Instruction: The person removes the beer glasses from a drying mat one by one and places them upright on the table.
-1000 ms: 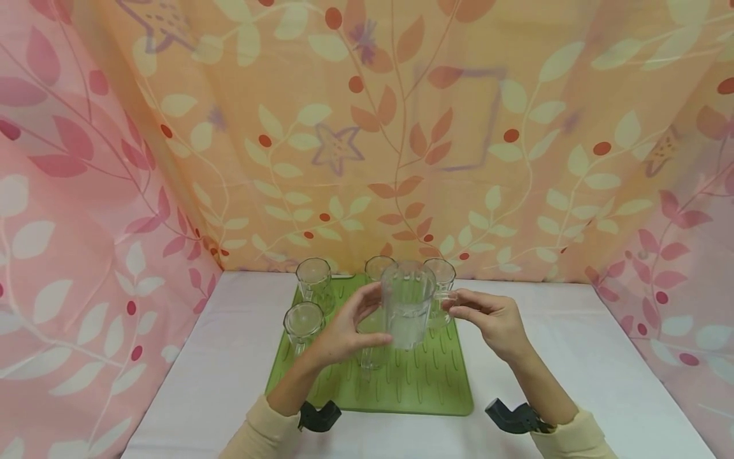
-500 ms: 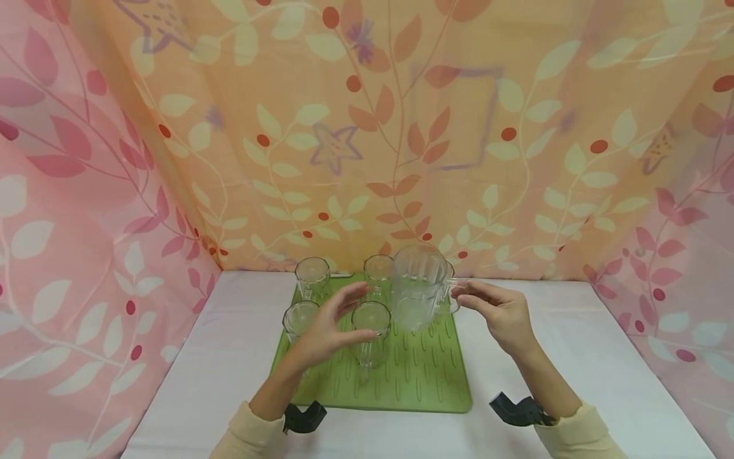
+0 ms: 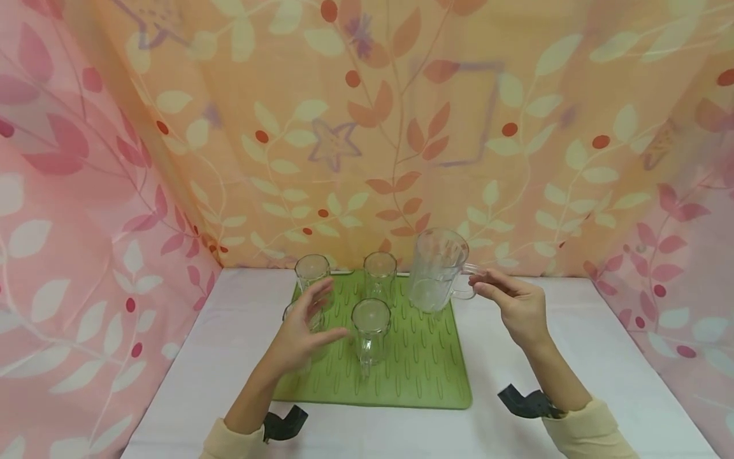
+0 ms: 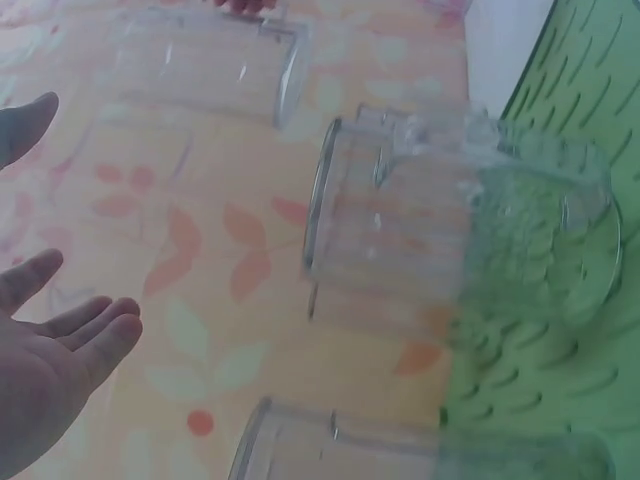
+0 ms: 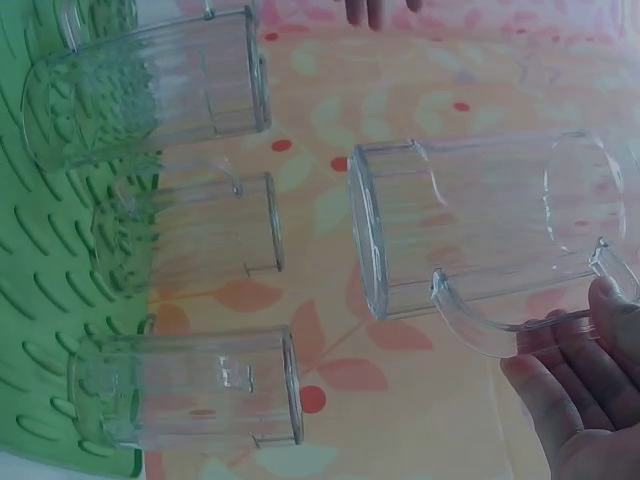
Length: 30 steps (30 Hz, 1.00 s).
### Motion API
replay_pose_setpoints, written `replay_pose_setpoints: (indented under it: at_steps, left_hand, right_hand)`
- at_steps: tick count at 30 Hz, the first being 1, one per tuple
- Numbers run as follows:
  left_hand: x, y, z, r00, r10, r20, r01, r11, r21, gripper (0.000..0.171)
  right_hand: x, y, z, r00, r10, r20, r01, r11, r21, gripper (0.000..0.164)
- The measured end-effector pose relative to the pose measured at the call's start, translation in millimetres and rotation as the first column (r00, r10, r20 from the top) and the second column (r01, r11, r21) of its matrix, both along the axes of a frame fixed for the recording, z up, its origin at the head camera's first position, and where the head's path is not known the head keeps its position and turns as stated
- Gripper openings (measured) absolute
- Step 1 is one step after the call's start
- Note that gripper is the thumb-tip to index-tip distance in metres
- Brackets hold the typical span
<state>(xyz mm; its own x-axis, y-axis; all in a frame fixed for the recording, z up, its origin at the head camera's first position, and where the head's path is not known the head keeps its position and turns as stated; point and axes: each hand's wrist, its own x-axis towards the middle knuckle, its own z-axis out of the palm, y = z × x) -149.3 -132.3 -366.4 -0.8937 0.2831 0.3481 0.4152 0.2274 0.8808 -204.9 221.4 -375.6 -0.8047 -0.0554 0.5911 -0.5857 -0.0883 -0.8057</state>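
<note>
My right hand (image 3: pixel 516 309) pinches the handle of a clear glass mug (image 3: pixel 436 274), upright and raised over the back right of a green ribbed drying mat (image 3: pixel 413 376). The right wrist view shows the thumb and fingers on the handle of this mug (image 5: pixel 480 220). My left hand (image 3: pixel 301 331) holds nothing; its fingers are spread in front of the left-hand mugs. Near it a glass mug (image 3: pixel 371 328) stands on the mat, its handle facing me. The front left mug (image 3: pixel 291 312) is partly hidden by the left hand.
Two more mugs stand at the mat's back edge: a left one (image 3: pixel 309 268) and a middle one (image 3: pixel 380 274). White cloth covers the table (image 3: pixel 195 357). Patterned curtains, one orange (image 3: pixel 378 127) at the back and pink ones at the sides, enclose it.
The right hand has carried its mug right and up, away from the left hand. The left hand, earlier at the mug's side, has drawn back to the left with its fingers spread.
</note>
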Motion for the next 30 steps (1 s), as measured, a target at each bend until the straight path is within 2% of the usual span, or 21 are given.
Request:
replay_pose_setpoints:
  at_steps: [6, 9, 13, 16, 19, 22, 26, 30]
  left_hand:
    - [1.2, -15.9, -0.9, 0.996, 0.080, -0.039, -0.082, 0.996, -0.033, 0.079]
    - [2.2, -24.4, -5.0, 0.991, 0.122, -0.054, -0.125, 0.990, -0.060, 0.080]
    - [0.1, -35.3, -13.5, 0.988, 0.137, -0.065, -0.142, 0.987, -0.080, 0.082]
    - [-3.5, -46.0, -24.8, 0.988, 0.142, -0.063, -0.147, 0.986, -0.081, 0.085]
    - [-8.4, -58.5, -41.0, 0.984, 0.168, -0.057, -0.173, 0.981, -0.091, 0.089]
    - [-11.9, -69.0, -55.8, 0.980, 0.194, -0.050, -0.198, 0.975, -0.097, 0.091]
    - [-11.7, -77.7, -67.8, 0.977, 0.207, -0.042, -0.210, 0.972, -0.108, 0.091]
    - [-8.8, -84.6, -76.9, 0.972, 0.235, -0.003, -0.234, 0.965, -0.116, 0.092]
  right_hand:
    - [-4.5, 9.3, 2.9, 0.999, -0.004, -0.054, -0.001, 0.997, -0.077, 0.031]
    - [-6.9, 13.9, 2.4, 0.999, -0.030, -0.041, 0.025, 0.994, -0.109, 0.033]
    - [-10.8, 20.3, 0.0, 0.996, -0.091, -0.017, 0.088, 0.986, -0.144, 0.034]
    - [-13.6, 24.4, -1.9, 0.991, -0.131, -0.004, 0.129, 0.979, -0.160, 0.035]
    - [-15.6, 28.8, -3.8, 0.987, -0.162, 0.012, 0.162, 0.972, -0.171, 0.034]
    - [-18.1, 34.1, -6.4, 0.986, -0.166, 0.003, 0.163, 0.963, -0.212, 0.033]
    - [-21.0, 40.2, -9.6, 0.984, -0.178, -0.005, 0.172, 0.954, -0.247, 0.032]
    - [-23.1, 43.9, -13.2, 0.970, -0.238, 0.044, 0.242, 0.942, -0.233, 0.031]
